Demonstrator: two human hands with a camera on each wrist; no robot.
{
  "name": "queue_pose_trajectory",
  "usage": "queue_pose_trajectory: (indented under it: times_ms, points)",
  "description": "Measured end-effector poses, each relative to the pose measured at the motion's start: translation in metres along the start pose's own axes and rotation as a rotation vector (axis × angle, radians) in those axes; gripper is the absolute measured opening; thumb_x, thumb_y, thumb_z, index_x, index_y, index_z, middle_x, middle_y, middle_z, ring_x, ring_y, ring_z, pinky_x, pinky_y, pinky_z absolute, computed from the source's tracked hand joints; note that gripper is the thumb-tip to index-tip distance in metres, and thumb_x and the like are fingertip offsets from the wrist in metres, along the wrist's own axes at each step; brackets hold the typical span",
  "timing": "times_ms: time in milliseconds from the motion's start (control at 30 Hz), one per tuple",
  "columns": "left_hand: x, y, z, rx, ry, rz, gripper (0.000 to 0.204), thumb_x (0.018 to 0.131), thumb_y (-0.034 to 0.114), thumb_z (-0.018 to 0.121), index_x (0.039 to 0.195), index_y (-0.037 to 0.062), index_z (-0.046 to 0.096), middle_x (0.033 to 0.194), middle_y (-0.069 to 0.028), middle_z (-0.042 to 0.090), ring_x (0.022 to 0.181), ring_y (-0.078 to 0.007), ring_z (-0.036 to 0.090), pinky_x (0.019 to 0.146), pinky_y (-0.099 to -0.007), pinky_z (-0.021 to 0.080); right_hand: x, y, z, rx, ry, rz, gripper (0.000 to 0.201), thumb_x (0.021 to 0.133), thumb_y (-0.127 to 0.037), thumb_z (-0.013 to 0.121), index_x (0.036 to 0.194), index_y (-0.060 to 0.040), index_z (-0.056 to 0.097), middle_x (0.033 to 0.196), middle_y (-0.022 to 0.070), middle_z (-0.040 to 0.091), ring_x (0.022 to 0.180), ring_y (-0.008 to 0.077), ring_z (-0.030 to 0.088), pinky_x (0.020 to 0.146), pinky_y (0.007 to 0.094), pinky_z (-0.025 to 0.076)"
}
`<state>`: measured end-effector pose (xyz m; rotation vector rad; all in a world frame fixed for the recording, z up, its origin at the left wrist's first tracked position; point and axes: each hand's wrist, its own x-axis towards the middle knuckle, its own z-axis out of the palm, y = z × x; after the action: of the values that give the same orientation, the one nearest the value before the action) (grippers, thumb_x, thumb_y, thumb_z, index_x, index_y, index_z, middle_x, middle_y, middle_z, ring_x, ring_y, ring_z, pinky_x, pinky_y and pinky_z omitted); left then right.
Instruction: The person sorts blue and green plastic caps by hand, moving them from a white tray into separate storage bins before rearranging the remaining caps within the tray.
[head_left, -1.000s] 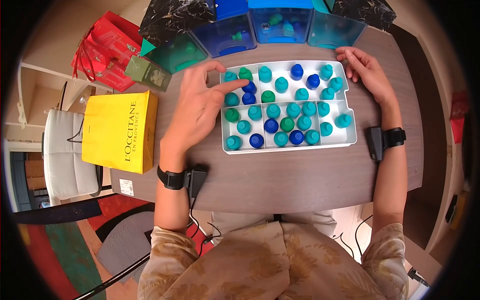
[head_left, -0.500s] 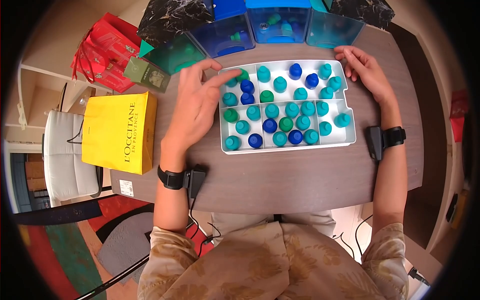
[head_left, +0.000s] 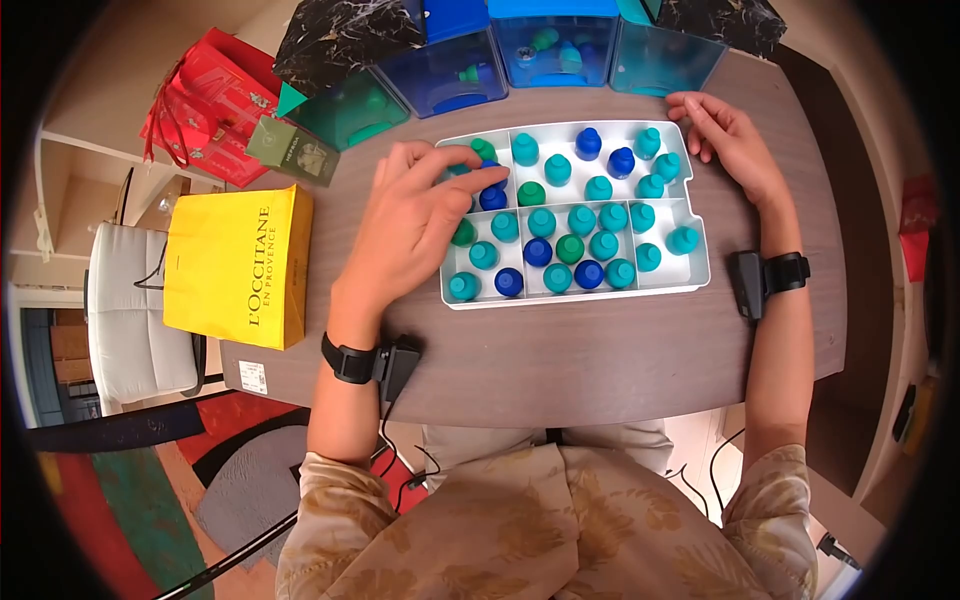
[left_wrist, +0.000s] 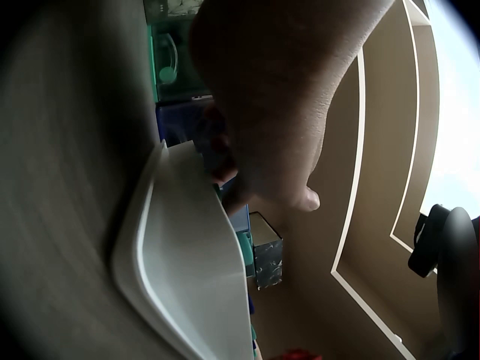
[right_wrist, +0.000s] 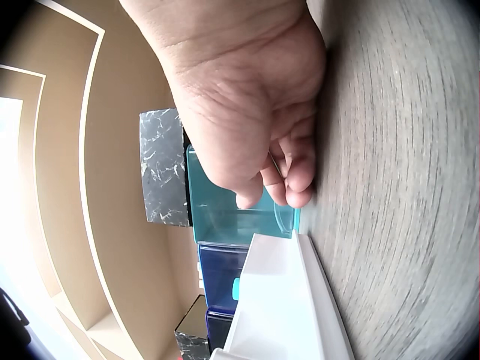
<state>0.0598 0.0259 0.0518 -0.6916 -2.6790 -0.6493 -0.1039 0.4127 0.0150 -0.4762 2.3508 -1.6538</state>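
Observation:
The left hand [head_left: 415,215] reaches over the back left compartment of a white divided tray [head_left: 590,297]. Its index finger and thumb lie apart, their tips right at a dark blue bottle [head_left: 490,200] and others in that corner, which they partly cover. A green bottle [head_left: 483,150] shows just behind the fingertips. In the left wrist view the thumb [left_wrist: 306,199] sticks out, away from the other fingers. Beside the tray's back right corner, the right hand [head_left: 735,145] rests on the table with loosely bent fingers, holding nothing.
Teal bottles [head_left: 557,170] and several blue and green ones stand upright in the tray. Translucent coloured bins [head_left: 450,75] line the table's back. To the left are a yellow paper bag [head_left: 235,265], a small green box [head_left: 292,150] and a red bag [head_left: 205,115].
The left hand's outstretched finger went from the blue bottle back to the green one; now the hand has shifted forward and right, its fingertips over the blue bottles. The right hand stays put.

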Motion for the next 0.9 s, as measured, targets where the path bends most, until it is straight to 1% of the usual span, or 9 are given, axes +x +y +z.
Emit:
queue_pose_trajectory:
  times_ms: [67, 167, 267, 367, 467, 667, 767, 867, 900]
  points:
    - [0.001, 0.002, 0.0, 0.0, 0.002, -0.015, 0.041, 0.11, 0.033, 0.046, 0.126, 0.0138, 0.078, 0.13, -0.0063, 0.068, 0.114, -0.0322, 0.054, 0.105, -0.0438, 0.04, 0.0, 0.001, 0.0, 0.006, -0.004, 0.004, 0.049, 0.11, -0.044, 0.059, 0.133, -0.0025, 0.07, 0.11, -0.0003, 0.071, 0.076, 0.0035, 0.053, 0.067, 0.0197, 0.045]
    - [0.001, 0.002, -0.002, 0.018, 0.035, 0.017, 0.041, 0.11, 0.033, 0.046, 0.125, 0.0129, 0.079, 0.129, -0.0062, 0.068, 0.114, -0.0321, 0.053, 0.105, -0.0451, 0.04, 0.0, 0.0, -0.001, 0.003, -0.003, 0.0, 0.05, 0.11, -0.045, 0.058, 0.134, -0.0023, 0.07, 0.11, -0.0002, 0.071, 0.076, 0.0035, 0.053, 0.067, 0.02, 0.045]
    - [0.001, 0.005, -0.015, 0.061, 0.078, 0.052, 0.044, 0.11, 0.036, 0.044, 0.124, 0.0119, 0.079, 0.129, -0.0062, 0.069, 0.113, -0.032, 0.053, 0.104, -0.0455, 0.04, -0.002, -0.001, 0.001, -0.009, 0.008, 0.007, 0.05, 0.11, -0.045, 0.058, 0.134, -0.0021, 0.069, 0.11, 0.0001, 0.071, 0.076, 0.0036, 0.053, 0.067, 0.0202, 0.045]
    - [-0.002, 0.0, -0.018, 0.08, 0.08, 0.038, 0.048, 0.111, 0.039, 0.042, 0.123, 0.0113, 0.079, 0.127, -0.0057, 0.069, 0.112, -0.0316, 0.053, 0.104, -0.0454, 0.04, -0.001, -0.001, 0.0, -0.009, 0.004, 0.001, 0.05, 0.11, -0.045, 0.058, 0.134, -0.0019, 0.069, 0.11, 0.0003, 0.071, 0.076, 0.0036, 0.053, 0.067, 0.0201, 0.045]
    - [-0.003, -0.002, -0.014, 0.034, 0.052, 0.002, 0.05, 0.112, 0.041, 0.04, 0.121, 0.011, 0.08, 0.127, -0.0053, 0.069, 0.111, -0.0314, 0.053, 0.104, -0.0451, 0.04, 0.0, -0.001, 0.0, -0.009, -0.005, -0.005, 0.051, 0.11, -0.045, 0.058, 0.134, -0.0016, 0.069, 0.111, 0.0004, 0.071, 0.076, 0.0035, 0.053, 0.067, 0.0199, 0.046]
    - [-0.003, -0.001, -0.014, 0.042, 0.032, 0.012, 0.05, 0.112, 0.04, 0.04, 0.122, 0.0104, 0.08, 0.127, -0.0063, 0.07, 0.11, -0.0312, 0.054, 0.104, -0.0438, 0.041, -0.001, 0.001, 0.0, -0.001, -0.004, -0.008, 0.05, 0.11, -0.044, 0.059, 0.134, -0.0016, 0.069, 0.11, -0.0001, 0.071, 0.076, 0.0031, 0.053, 0.067, 0.0197, 0.046]
    - [-0.002, -0.002, -0.014, 0.026, 0.018, -0.01, 0.052, 0.113, 0.042, 0.04, 0.121, 0.0101, 0.08, 0.128, -0.007, 0.069, 0.111, -0.0313, 0.055, 0.104, -0.0437, 0.041, 0.0, -0.001, 0.0, 0.002, -0.005, -0.004, 0.05, 0.11, -0.044, 0.059, 0.134, -0.0017, 0.07, 0.11, -0.0002, 0.071, 0.076, 0.003, 0.053, 0.067, 0.0196, 0.046]
    - [-0.002, -0.001, -0.015, 0.029, -0.002, -0.025, 0.053, 0.113, 0.044, 0.039, 0.123, 0.0098, 0.079, 0.128, -0.0072, 0.07, 0.112, -0.0317, 0.055, 0.105, -0.0441, 0.041, 0.0, 0.0, -0.001, 0.011, -0.006, 0.003, 0.05, 0.11, -0.045, 0.059, 0.134, -0.0018, 0.07, 0.11, -0.0004, 0.071, 0.076, 0.0029, 0.053, 0.067, 0.0195, 0.046]
    - [-0.002, -0.002, -0.015, 0.029, 0.022, -0.014, 0.053, 0.113, 0.044, 0.039, 0.125, 0.01, 0.078, 0.128, -0.0074, 0.07, 0.113, -0.0319, 0.055, 0.105, -0.0442, 0.04, 0.0, 0.0, -0.001, 0.01, -0.006, 0.002, 0.05, 0.11, -0.045, 0.059, 0.134, -0.0018, 0.069, 0.11, -0.0005, 0.071, 0.076, 0.0029, 0.053, 0.067, 0.0195, 0.046]
